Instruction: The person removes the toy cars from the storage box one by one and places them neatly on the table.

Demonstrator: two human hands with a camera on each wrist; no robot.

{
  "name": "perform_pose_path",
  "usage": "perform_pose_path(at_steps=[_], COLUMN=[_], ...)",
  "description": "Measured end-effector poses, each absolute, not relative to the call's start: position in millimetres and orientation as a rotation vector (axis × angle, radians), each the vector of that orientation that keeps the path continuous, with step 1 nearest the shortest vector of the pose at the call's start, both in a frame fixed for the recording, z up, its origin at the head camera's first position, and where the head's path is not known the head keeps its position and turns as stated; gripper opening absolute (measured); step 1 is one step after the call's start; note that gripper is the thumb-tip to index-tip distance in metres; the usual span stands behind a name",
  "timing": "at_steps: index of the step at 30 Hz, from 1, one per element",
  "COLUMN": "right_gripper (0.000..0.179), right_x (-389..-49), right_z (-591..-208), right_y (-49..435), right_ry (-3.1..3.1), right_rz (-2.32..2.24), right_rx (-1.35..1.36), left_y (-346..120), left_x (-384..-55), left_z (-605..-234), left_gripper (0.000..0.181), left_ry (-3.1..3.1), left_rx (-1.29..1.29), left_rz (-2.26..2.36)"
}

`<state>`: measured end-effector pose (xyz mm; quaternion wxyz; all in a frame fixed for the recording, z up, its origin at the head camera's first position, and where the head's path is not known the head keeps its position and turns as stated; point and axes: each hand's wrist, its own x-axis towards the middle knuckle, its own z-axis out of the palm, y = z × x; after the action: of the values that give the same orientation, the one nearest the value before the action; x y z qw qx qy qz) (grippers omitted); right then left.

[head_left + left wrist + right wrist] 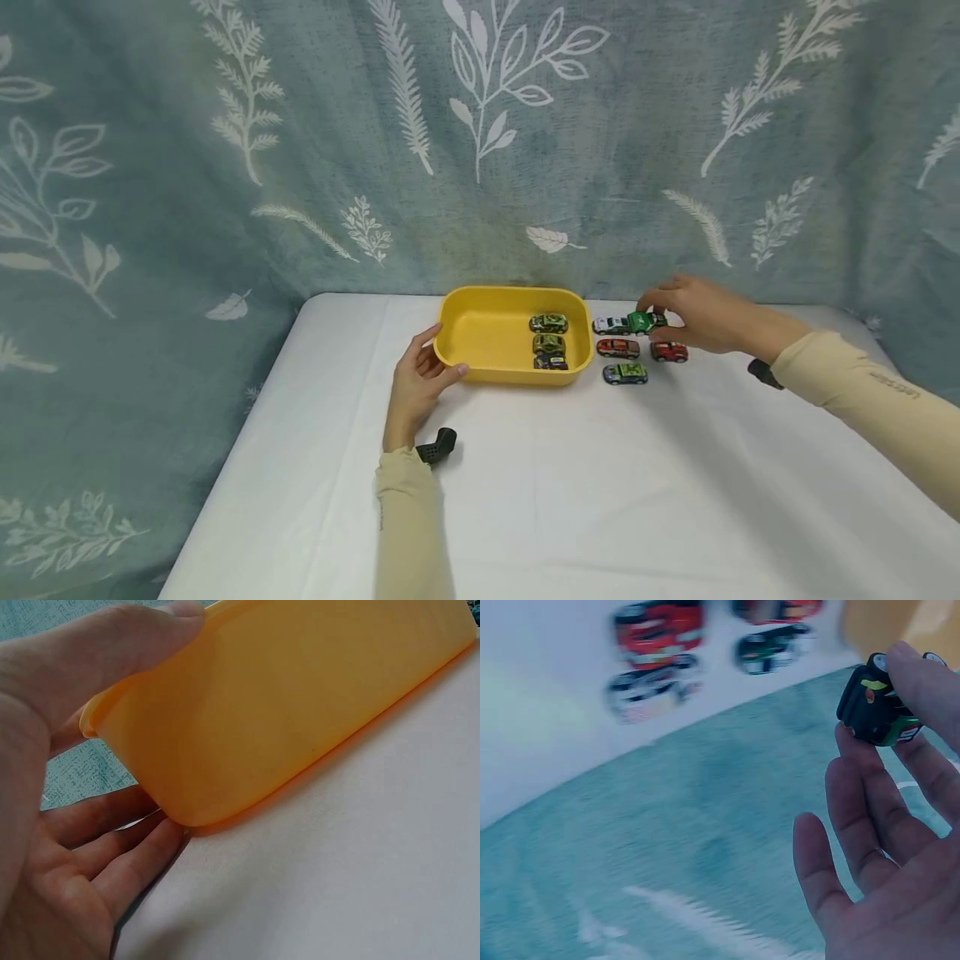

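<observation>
**Green toy car (641,322) pinched beside the yellow tray (491,377)**

The right hand (701,317) has thumb and fingers clamped on the green toy car, near the desk's (540,500) far edge, right of the yellow tray. Over at the tray's left end, the left hand (418,385) grips it, thumb at the near corner. Three small cars (549,344) sit inside, along its right end; others (625,373) lie just beside it.

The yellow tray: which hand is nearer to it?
The left hand: it grips the yellow tray at its left end. The right hand is away from it, off to the right, holding a green toy car.
</observation>
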<state>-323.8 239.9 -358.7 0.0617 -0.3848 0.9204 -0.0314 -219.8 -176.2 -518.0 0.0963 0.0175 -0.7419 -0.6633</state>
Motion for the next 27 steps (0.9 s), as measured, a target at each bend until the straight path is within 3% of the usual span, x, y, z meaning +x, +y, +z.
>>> perform_pose_path(at_steps=[13, 27], right_gripper=[0.034, 0.033], right_x=[-306.1, -294.6], right_z=[-404.9, -429.3], right_y=[310.7, 318.9], right_ry=[2.832, 2.803], right_rz=[0.000, -0.072], right_rx=[-1.021, -0.940], left_y=[-172.9, -173.5], left_x=[-218.4, -215.0], left_z=[-518.8, -518.5], left_gripper=[0.081, 0.083], left_ry=[-2.227, -2.193], left_rx=[0.090, 0.080], left_rz=[-1.947, -1.991])
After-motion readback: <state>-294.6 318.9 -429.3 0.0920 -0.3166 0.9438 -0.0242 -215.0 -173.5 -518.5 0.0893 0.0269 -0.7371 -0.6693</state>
